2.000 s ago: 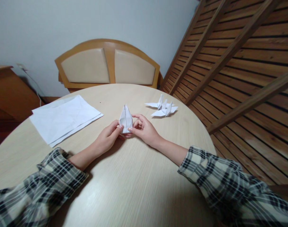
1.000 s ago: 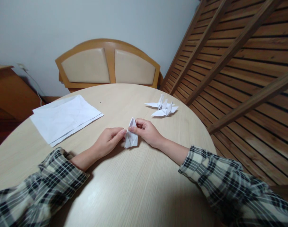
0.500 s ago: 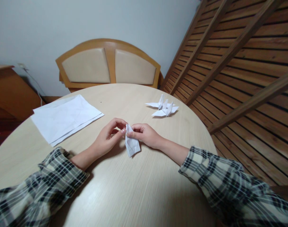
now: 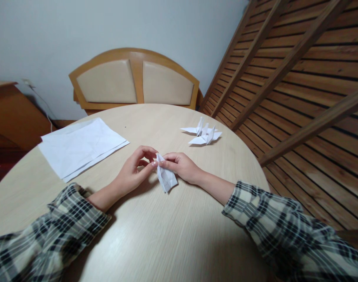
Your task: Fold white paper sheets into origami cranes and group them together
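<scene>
A small folded white paper piece (image 4: 166, 178) lies point-up between my two hands on the round light-wood table (image 4: 167, 235). My left hand (image 4: 134, 170) pinches its top tip from the left with thumb and forefinger. From the right, my right hand (image 4: 180, 166) pinches the same top end, fingers curled. The wider lower end of the paper rests toward me, tilted right. Both arms wear plaid sleeves.
A stack of white paper sheets (image 4: 79, 147) lies at the left. Finished white paper cranes (image 4: 202, 135) sit at the far right of the table. A wooden chair (image 4: 134, 80) stands behind the table, slatted wood panels (image 4: 299, 78) lean at the right.
The folded paper was held upright with its point up; it has been turned over and lowered, so its wide end now rests on the table toward me. Both hands keep pinching it.
</scene>
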`<state>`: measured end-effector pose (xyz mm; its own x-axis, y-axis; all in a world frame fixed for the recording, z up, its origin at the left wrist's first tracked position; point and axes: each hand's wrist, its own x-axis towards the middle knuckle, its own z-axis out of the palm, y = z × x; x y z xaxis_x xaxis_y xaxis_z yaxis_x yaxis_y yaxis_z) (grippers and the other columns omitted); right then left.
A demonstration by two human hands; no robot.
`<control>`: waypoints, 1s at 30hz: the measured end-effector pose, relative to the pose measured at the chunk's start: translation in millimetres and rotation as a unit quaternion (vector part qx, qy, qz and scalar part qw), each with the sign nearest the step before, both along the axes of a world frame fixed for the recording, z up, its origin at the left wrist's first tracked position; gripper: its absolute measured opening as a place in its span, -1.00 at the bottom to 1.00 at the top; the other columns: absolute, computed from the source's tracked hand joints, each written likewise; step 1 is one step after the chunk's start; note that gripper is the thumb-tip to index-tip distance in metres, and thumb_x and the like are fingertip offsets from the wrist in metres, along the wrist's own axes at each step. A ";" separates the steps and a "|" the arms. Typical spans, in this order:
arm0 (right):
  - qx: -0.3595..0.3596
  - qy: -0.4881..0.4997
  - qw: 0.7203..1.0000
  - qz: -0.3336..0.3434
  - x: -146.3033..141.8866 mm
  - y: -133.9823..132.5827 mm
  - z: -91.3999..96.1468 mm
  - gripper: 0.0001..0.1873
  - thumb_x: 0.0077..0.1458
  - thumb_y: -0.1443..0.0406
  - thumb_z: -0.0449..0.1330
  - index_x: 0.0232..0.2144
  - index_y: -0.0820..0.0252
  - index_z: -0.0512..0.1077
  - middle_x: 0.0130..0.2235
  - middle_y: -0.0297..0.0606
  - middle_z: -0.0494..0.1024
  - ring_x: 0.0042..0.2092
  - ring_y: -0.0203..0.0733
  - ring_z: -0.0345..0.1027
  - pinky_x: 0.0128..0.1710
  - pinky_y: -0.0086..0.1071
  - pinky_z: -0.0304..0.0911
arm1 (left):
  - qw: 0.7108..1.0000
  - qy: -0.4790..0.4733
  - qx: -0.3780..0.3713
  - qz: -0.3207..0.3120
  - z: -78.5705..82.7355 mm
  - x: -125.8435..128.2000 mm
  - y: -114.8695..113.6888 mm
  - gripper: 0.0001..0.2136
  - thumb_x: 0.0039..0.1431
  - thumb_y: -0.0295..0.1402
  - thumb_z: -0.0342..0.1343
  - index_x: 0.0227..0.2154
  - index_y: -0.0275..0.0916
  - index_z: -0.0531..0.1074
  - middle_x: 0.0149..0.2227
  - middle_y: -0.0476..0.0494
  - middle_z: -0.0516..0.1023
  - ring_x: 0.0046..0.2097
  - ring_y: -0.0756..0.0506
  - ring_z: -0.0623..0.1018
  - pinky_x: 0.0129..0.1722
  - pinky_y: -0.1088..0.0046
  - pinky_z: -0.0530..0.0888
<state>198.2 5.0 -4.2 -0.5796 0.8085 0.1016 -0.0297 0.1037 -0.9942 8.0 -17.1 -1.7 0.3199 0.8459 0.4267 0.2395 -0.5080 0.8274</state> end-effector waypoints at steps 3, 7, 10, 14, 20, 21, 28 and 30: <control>-0.003 0.008 1.000 -0.008 -0.3 0.6 -1.3 -0.56 -0.03 -0.04 0.29 -0.44 0.25 0.48 -0.44 -0.37 0.40 -0.44 -0.37 0.19 -0.46 -0.46 0.09 | 1.000 0.007 -0.001 0.003 1.9 1.9 -0.8 -0.83 0.22 -0.29 0.11 -0.18 -0.20 0.32 -0.17 -0.11 0.41 -0.22 -0.04 0.46 -0.26 0.43 0.48; 0.003 0.009 1.000 -0.021 -0.3 2.2 -3.3 -0.56 -0.02 -0.05 0.29 -0.42 0.25 0.49 -0.47 -0.38 0.38 -0.46 -0.38 0.15 -0.48 -0.47 0.06 | 1.000 0.017 0.011 0.003 3.8 3.4 -1.5 -0.82 0.21 -0.31 0.12 -0.17 -0.19 0.30 -0.18 -0.09 0.38 -0.23 -0.03 0.45 -0.28 0.44 0.48; -0.001 0.003 1.000 -0.026 -0.4 2.6 -3.7 -0.53 -0.04 -0.07 0.28 -0.43 0.26 0.48 -0.50 -0.40 0.35 -0.48 -0.38 0.12 -0.50 -0.47 0.02 | 1.000 0.019 0.014 -0.001 3.6 3.4 -1.5 -0.83 0.22 -0.32 0.12 -0.17 -0.19 0.30 -0.19 -0.08 0.38 -0.23 -0.03 0.45 -0.29 0.44 0.48; -0.002 -0.004 1.000 -0.029 -0.5 2.4 -3.9 -0.51 -0.03 -0.09 0.26 -0.44 0.26 0.47 -0.51 -0.40 0.33 -0.48 -0.38 0.10 -0.51 -0.47 0.01 | 1.000 0.016 0.015 -0.004 1.8 2.4 -1.3 -0.84 0.21 -0.34 0.12 -0.18 -0.19 0.29 -0.20 -0.08 0.37 -0.23 -0.03 0.45 -0.30 0.44 0.49; 0.030 -0.004 0.999 -0.022 -0.2 1.8 -4.9 -0.55 0.05 -0.04 0.22 -0.43 0.26 0.49 -0.50 -0.40 0.33 -0.49 -0.40 0.08 -0.48 -0.46 0.00 | 1.000 0.002 -0.004 -0.027 -2.9 0.7 1.6 -0.86 0.20 -0.33 0.13 -0.24 -0.20 0.28 -0.24 -0.06 0.37 -0.22 -0.03 0.46 -0.30 0.45 0.48; 0.032 -0.008 0.999 -0.022 -0.1 1.6 -5.0 -0.55 0.05 -0.05 0.21 -0.43 0.26 0.50 -0.50 -0.40 0.33 -0.49 -0.39 0.07 -0.48 -0.45 -0.01 | 1.000 0.002 -0.007 -0.031 -3.3 0.6 2.0 -0.86 0.21 -0.33 0.13 -0.24 -0.20 0.28 -0.24 -0.06 0.37 -0.22 -0.03 0.46 -0.30 0.45 0.48; 0.057 -0.039 0.997 -0.038 -1.1 0.7 -4.1 -0.48 0.06 -0.11 0.16 -0.48 0.27 0.46 -0.52 -0.39 0.31 -0.47 -0.37 0.09 -0.47 -0.44 0.01 | 0.999 0.017 -0.020 -0.037 -2.9 1.3 2.8 -0.88 0.22 -0.34 0.10 -0.27 -0.21 0.28 -0.25 -0.06 0.37 -0.21 -0.03 0.44 -0.28 0.44 0.47; 0.074 -0.044 0.995 -0.048 -1.4 0.7 -4.1 -0.48 0.08 -0.10 0.14 -0.49 0.27 0.46 -0.53 -0.38 0.32 -0.47 -0.37 0.11 -0.46 -0.44 0.03 | 0.999 0.019 -0.026 -0.035 -2.8 1.4 3.1 -0.88 0.22 -0.33 0.11 -0.27 -0.22 0.28 -0.25 -0.05 0.37 -0.21 -0.03 0.44 -0.29 0.44 0.47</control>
<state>196.8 5.7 -8.3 -0.5128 0.8404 0.1755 0.0736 0.2467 -0.9663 9.4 -14.1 -4.5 0.3938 0.8420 0.3688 0.2359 -0.4803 0.8448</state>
